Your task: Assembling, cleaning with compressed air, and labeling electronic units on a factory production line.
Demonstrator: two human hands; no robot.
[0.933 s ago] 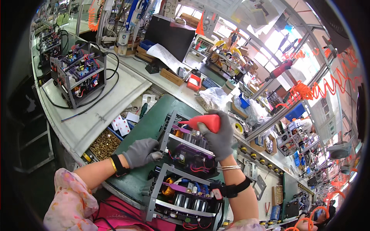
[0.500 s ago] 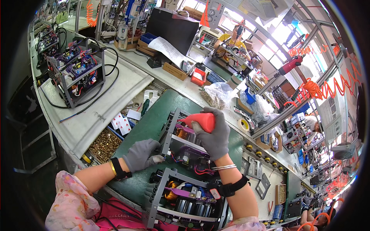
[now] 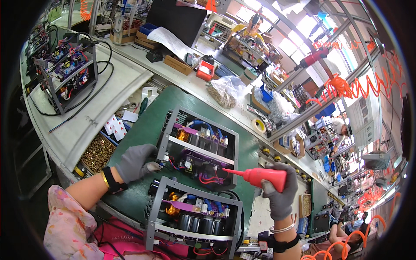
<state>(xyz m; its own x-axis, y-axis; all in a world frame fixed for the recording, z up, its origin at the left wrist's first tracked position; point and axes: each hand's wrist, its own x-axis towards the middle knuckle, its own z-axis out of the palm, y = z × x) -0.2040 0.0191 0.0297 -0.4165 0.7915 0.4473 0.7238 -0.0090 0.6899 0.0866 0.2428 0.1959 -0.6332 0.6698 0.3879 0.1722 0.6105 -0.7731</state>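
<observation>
The right hand (image 3: 282, 193), in a grey glove, is closed around a red bottle (image 3: 266, 177), which lies nearly level to the right of the farther unit (image 3: 200, 147). The long nozzle points left, its tip appearing over the right end of that unit; I cannot tell whether they touch. The left hand (image 3: 135, 164), also gloved, is part-curled at the left end of the same unit, thumb and fingertips next to the frame's corner; whether it grips anything cannot be told from here. The farther unit is an open metal frame housing a copper coil, wiring and a purple board. The nearer unit (image 3: 197, 231), of similar build, stands just in front of it, toward the person. Both rest on a green mat (image 3: 143, 132) on the bench (image 3: 171, 71). Left of the mat are an open bin of brass-coloured screws (image 3: 99, 154), white cards (image 3: 115, 127) with red marks and a green-handled tool (image 3: 143, 105). Farther left, a third unit (image 3: 65, 80) stands beside a black cable (image 3: 82, 112). Beyond the mat are a roll of tape (image 3: 258, 125), a clear bag (image 3: 225, 92) and a red bin (image 3: 205, 70).
</observation>
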